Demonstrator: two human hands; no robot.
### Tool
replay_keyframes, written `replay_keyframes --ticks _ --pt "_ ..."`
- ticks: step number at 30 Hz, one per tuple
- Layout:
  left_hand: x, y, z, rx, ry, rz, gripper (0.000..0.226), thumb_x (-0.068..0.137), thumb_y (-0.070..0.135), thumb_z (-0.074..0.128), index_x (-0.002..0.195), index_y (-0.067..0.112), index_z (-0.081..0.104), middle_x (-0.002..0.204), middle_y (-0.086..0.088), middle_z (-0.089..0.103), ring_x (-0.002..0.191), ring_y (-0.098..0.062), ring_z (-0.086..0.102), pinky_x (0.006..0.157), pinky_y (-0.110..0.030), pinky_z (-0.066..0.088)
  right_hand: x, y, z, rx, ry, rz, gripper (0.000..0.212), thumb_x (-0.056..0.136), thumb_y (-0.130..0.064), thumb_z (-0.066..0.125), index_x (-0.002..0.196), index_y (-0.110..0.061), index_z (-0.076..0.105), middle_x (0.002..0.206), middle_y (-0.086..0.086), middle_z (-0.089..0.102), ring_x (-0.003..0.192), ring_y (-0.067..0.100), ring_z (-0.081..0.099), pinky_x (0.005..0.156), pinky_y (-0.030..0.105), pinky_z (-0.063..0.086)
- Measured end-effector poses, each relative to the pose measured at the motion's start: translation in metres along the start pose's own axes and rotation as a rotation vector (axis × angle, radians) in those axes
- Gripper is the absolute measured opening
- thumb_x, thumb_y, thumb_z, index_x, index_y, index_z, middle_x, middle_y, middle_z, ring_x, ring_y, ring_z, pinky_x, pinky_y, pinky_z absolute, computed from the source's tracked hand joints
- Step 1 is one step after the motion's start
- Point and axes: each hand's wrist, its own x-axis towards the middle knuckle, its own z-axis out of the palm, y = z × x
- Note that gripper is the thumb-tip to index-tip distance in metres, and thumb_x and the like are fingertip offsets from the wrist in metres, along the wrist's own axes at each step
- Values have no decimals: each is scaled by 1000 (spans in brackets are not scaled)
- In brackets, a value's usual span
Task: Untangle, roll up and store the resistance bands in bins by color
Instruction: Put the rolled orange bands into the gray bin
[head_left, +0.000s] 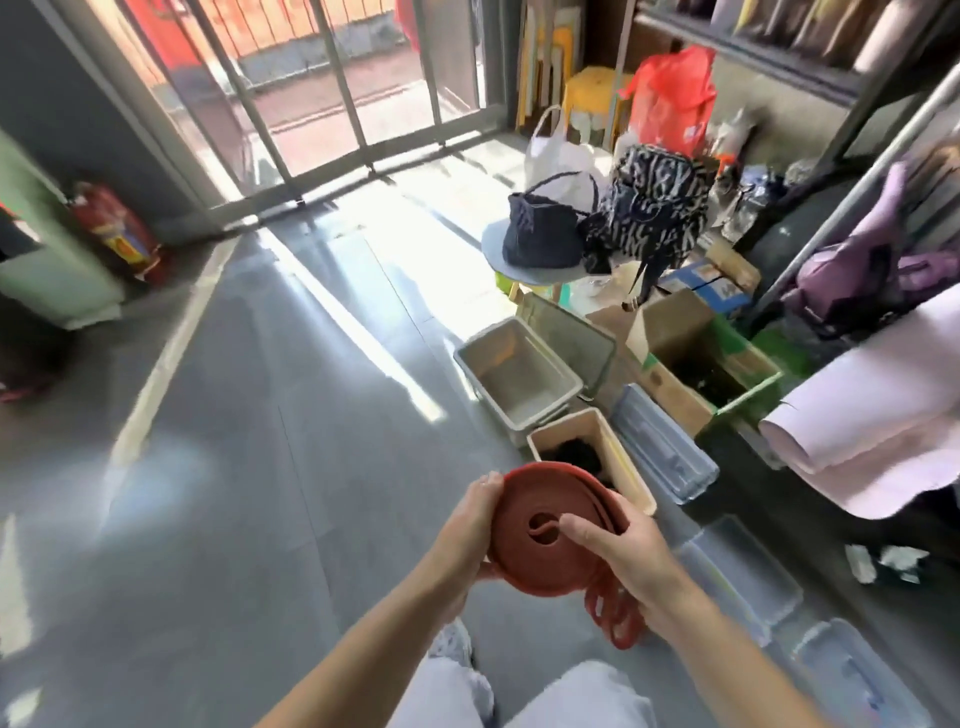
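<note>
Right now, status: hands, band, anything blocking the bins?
Left hand and right hand both grip the red band. Band mostly coiled, loose tail hanging below. Tan bin just beyond, open, nothing blocking it.

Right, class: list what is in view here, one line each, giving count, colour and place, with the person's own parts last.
resistance band: one, red, mostly rolled, between both hands, loose end hanging below.
beige bin: one, on the floor just beyond the roll, something dark inside.
grey bin: one, beyond the beige bin, looks empty.
clear plastic boxes: at least three, along the floor at right.
cardboard box: one, brown, right of the grey bin.
dark blue bag: one, on a round stool.
patterned bag: one, black and white, beside it.
fire extinguisher: one, red, by the left wall.
hands: left hand grips the roll's edge, right hand holds its face.
</note>
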Motion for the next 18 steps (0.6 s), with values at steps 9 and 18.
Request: replay_keyframes --ticks 9,18 --pt "188 116 -61 276 -190 -61 28 99 39 37 115 27 56 110 5 63 90 -6 64 71 -33 57 184 -5 61 255 336 87 65 38 -33 91 95 -11 67 82 3 75 73 11 70 59 17 52" --pt "470 149 -90 461 -228 -103 16 86 35 61 101 30 56 108 2 65 103 -15 62 94 -40 50 447 24 62 381 482 235 46 52 -7 87 94 -9 67 80 4 75 71 12 70 60 19 53"
